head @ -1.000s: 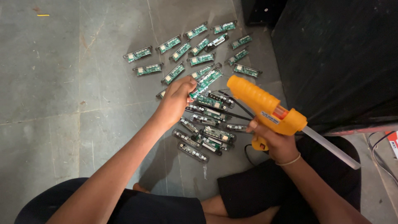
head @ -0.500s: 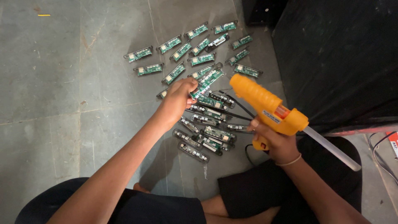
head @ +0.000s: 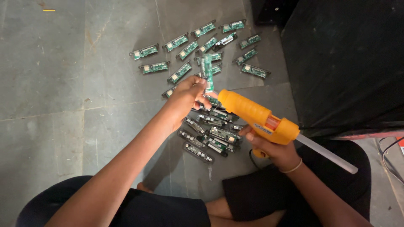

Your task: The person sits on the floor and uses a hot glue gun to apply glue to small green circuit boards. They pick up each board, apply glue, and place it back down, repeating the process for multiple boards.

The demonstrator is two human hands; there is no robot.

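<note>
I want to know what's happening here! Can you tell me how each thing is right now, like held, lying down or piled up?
Left hand: shut on a small green circuit board, lifted upright.
Right hand: shut on an orange plastic glue gun, nozzle near the held board.
Clear glue stick: sticking out of the gun's back.
Green boards on the grey floor: lying flat, spread apart.
Dark boards: piled together.

The left hand [head: 185, 97] reaches far out from the body on a nearly straight bare forearm, its fingers [head: 201, 82] pinched together at the tips, thumb opposed. The right hand [head: 271, 149] sits nearer and to the right, wrist bent, fingers curled tight in a fist-like grip; the index finger seems to lie forward, though partly hidden.
</note>
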